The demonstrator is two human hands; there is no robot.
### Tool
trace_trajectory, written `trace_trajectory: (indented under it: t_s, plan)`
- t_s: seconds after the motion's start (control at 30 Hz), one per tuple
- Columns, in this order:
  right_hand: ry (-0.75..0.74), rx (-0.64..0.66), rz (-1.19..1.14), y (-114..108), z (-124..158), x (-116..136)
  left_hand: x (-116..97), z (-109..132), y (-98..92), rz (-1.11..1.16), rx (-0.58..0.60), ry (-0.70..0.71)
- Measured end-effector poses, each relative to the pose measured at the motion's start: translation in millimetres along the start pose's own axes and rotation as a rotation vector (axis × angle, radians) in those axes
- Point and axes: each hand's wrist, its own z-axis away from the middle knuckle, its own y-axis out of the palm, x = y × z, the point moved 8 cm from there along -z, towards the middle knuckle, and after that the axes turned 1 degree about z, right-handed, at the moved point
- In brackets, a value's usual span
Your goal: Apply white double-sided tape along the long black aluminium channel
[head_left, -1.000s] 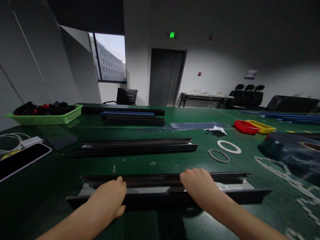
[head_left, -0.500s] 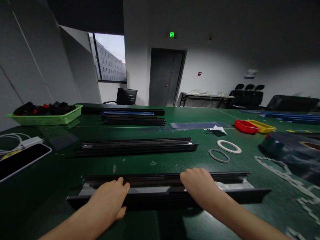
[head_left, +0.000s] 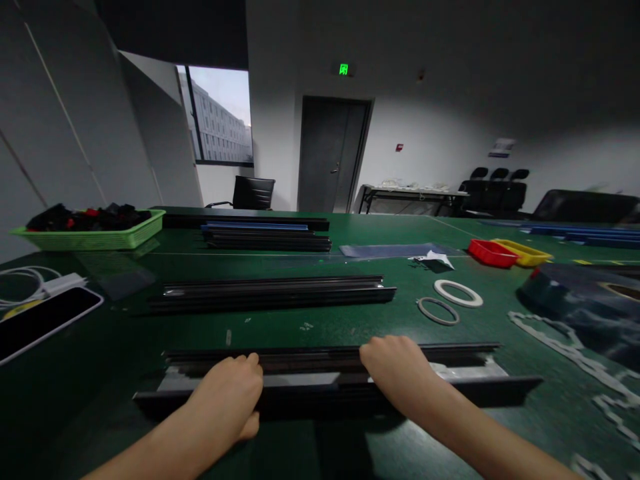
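A long black channel-shaped profile (head_left: 310, 393) lies crosswise on the green table in front of me, with a pale strip and some clear plastic inside it. My left hand (head_left: 233, 393) grips its left part, fingers curled over the channel and thumb at the near wall. Right of the middle, my right hand (head_left: 395, 367) is closed over the same profile, its fingertips hidden inside. A second black profile (head_left: 275, 293) lies parallel beyond it, touched by neither hand.
Two tape rings (head_left: 459, 293) lie at centre right, near a big dark film roll (head_left: 580, 307). A red tray (head_left: 493, 253) and yellow tray (head_left: 523, 253) stand behind. At left are a phone (head_left: 45, 323) and green basket (head_left: 100, 237); stacked profiles (head_left: 267, 239) lie farther back.
My left hand has shifted slightly to the right along the near profile, its fingers drawn closer together. My right hand and the profile look the same.
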Motion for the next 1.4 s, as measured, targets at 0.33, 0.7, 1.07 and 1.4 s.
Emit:
trace_trajectory:
  t_s: [0.33,0.7,1.07,1.4]
  plan:
    - [-0.013,0.027,0.007,-3,2,2,-5,-1,-2.7,0.001,-0.023,0.056]
    - [-0.004,0.027,0.006,-1,1,1,-16,3,-5.0,0.121,-0.085,0.181]
    - [0.009,0.014,0.008,0,1,0,-11,-8,6.1,0.191,-0.035,0.083]
    - [0.024,0.012,0.013,-3,2,-3,17,3,11.0,0.241,0.051,-0.094]
